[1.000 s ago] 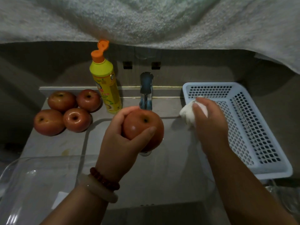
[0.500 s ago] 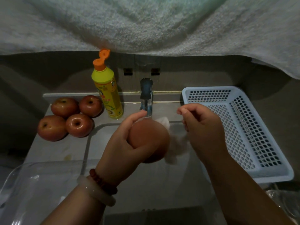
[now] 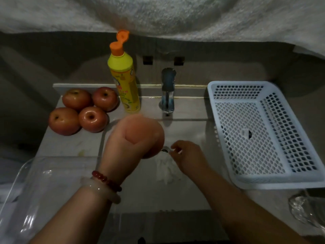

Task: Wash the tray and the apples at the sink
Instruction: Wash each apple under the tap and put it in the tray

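My left hand (image 3: 121,145) grips a red apple (image 3: 153,136) over the sink (image 3: 190,194), just in front of the faucet (image 3: 168,88). The back of the hand hides most of the apple. My right hand (image 3: 189,155) is lower in the basin, right of the apple, pinching the top of a wet white cloth (image 3: 166,170) that hangs below the fingers. Several more red apples (image 3: 77,111) sit together on the counter at the back left. The clear glass tray (image 3: 26,192) stands at the front left, partly over the sink's edge.
A yellow soap bottle (image 3: 125,85) with an open orange cap stands between the apples and the faucet. A white perforated plastic basket (image 3: 263,134) fills the counter to the right of the sink. A clear glass object (image 3: 306,210) lies at the front right.
My right hand moved from the basket's edge down into the sink with the white cloth, which now hangs unfolded. My left hand turned, so its back covers the apple.
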Tool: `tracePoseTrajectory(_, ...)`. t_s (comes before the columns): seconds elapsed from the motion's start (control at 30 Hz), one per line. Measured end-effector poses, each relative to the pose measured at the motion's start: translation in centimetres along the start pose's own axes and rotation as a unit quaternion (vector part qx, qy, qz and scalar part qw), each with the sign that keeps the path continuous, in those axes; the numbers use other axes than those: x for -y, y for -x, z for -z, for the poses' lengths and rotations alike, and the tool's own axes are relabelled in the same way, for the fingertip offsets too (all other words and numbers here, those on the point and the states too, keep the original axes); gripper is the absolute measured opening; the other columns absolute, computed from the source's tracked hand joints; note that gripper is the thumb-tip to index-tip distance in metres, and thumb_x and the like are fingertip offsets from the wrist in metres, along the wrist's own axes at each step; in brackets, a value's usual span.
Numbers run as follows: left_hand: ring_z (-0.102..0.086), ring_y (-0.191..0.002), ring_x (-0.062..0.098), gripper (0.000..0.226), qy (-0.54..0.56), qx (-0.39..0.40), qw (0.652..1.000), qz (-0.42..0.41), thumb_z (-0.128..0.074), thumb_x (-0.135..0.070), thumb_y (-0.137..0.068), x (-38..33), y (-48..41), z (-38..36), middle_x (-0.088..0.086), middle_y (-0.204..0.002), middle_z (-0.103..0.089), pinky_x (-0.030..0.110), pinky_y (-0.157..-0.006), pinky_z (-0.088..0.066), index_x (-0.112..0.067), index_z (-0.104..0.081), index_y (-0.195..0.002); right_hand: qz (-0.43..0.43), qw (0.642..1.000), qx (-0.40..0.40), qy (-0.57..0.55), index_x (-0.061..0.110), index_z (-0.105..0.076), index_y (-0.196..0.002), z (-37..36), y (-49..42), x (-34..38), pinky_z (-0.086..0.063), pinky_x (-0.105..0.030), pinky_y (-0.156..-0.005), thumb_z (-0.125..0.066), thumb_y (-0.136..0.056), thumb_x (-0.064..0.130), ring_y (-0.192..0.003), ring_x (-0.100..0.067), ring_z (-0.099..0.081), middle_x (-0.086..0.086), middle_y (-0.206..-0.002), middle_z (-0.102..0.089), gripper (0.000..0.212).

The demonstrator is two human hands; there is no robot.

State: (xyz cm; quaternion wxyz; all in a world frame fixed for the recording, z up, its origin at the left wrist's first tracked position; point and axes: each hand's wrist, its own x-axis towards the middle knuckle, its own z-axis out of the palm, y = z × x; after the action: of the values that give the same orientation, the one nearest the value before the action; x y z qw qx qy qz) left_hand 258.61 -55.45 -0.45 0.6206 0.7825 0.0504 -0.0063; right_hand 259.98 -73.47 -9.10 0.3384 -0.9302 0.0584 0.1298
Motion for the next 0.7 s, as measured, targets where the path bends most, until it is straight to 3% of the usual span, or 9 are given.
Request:
tracePoseTrajectory(0.1, -0.053, -0.094, -0.002, 0.050, -0.026, -0.006, 1.000, 0.002, -0.077, -0.020, -0.074, 1.3, 0.5, -0.4, -0.023, -0.106, -0.048, 0.013, -0.064, -0.047, -0.037, -0.050, -0.113, -0.016, 0.995, 0.066, 0.070, 0.016, -0.061, -0.117, -4.0, -1.3, -2.5, -0.039, -0.026, -0.085, -0.058, -0.092, 0.029, -0.109, -0.024, -0.057, -0.004, -0.116, -0.061, 0.028)
tracePoseTrajectory(0.2, -0.051, -0.092, -0.011, 0.054, -0.045, -0.013, 0.999, 0.004, -0.079, -0.022, -0.072, 2.3, 0.9, -0.5, -0.024, -0.105, -0.047, 0.007, -0.063, -0.048, -0.034, -0.050, -0.116, -0.001, 0.994, 0.042, 0.102, 0.020, -0.055, -0.127, -5.9, -2.6, -4.1, -0.042, -0.035, -0.095, -0.052, -0.092, 0.027, -0.118, -0.029, -0.052, -0.003, -0.127, -0.057, 0.035)
tracePoseTrajectory(0.27, -0.051, -0.093, -0.013, 0.057, -0.050, -0.014, 0.999, 0.001, -0.084, -0.031, -0.069, 2.8, 1.1, -0.3, -0.025, -0.106, -0.047, 0.005, -0.065, -0.048, -0.034, -0.051, -0.116, -0.011, 0.988, 0.048, 0.145, 0.026, -0.042, -0.141, -6.7, -3.6, -5.0, -0.041, -0.039, -0.101, -0.051, -0.094, 0.030, -0.128, -0.030, -0.042, -0.001, -0.143, -0.045, 0.048)
tracePoseTrajectory(0.33, -0.049, -0.094, -0.018, 0.060, -0.056, -0.012, 0.998, -0.009, -0.078, -0.044, -0.061, 3.0, 1.3, -0.1, -0.027, -0.106, -0.047, 0.004, -0.066, -0.047, -0.038, -0.050, -0.114, -0.034, 0.975, 0.079, 0.205, 0.027, -0.034, -0.146, -7.1, -4.3, -5.6, -0.038, -0.038, -0.101, -0.048, -0.094, 0.038, -0.129, -0.030, -0.037, -0.003, -0.145, -0.040, 0.054)
tracePoseTrajectory(0.43, -0.048, -0.094, -0.021, 0.059, -0.060, -0.010, 0.998, -0.006, -0.073, -0.048, -0.058, 3.2, 1.5, 0.3, -0.027, -0.107, -0.047, 0.002, -0.066, -0.046, -0.040, -0.049, -0.111, -0.030, 0.959, 0.076, 0.271, 0.022, -0.053, -0.129, -7.2, -4.6, -5.9, -0.040, -0.034, -0.096, -0.049, -0.093, 0.042, -0.122, -0.028, -0.041, -0.006, -0.131, -0.047, 0.041)
tracePoseTrajectory(0.53, -0.049, -0.095, -0.020, 0.065, -0.054, -0.014, 0.998, -0.004, -0.075, -0.058, -0.055, 3.2, 1.6, 0.4, -0.027, -0.106, -0.049, 0.002, -0.068, -0.046, -0.039, -0.050, -0.112, -0.017, 0.985, 0.041, 0.169, 0.017, -0.064, -0.099, -6.6, -3.8, -5.1, -0.040, -0.029, -0.079, -0.058, -0.088, 0.034, -0.106, -0.025, -0.050, -0.002, -0.106, -0.053, 0.021)
tracePoseTrajectory(0.6, -0.048, -0.092, -0.022, 0.064, -0.047, -0.017, 0.999, -0.002, -0.083, -0.046, -0.061, 3.1, 1.6, 0.2, -0.025, -0.106, -0.048, 0.001, -0.068, -0.045, -0.035, -0.050, -0.115, -0.049, 0.998, 0.027, 0.006, 0.018, -0.053, -0.081, -5.6, -2.7, -3.9, -0.035, -0.027, -0.062, -0.060, -0.088, 0.026, -0.083, -0.022, -0.054, 0.002, -0.084, -0.053, 0.013)
tracePoseTrajectory(0.7, -0.048, -0.089, -0.022, 0.055, -0.046, -0.018, 0.999, 0.000, -0.080, -0.023, -0.070, 2.9, 1.6, -0.2, -0.023, -0.105, -0.048, 0.005, -0.065, -0.048, -0.033, -0.050, -0.116, -0.087, 0.984, -0.036, -0.154, 0.015, -0.050, -0.089, -4.0, -1.3, -2.1, -0.034, -0.026, -0.055, -0.057, -0.092, 0.020, -0.071, -0.018, -0.051, 0.000, -0.080, -0.053, 0.009)
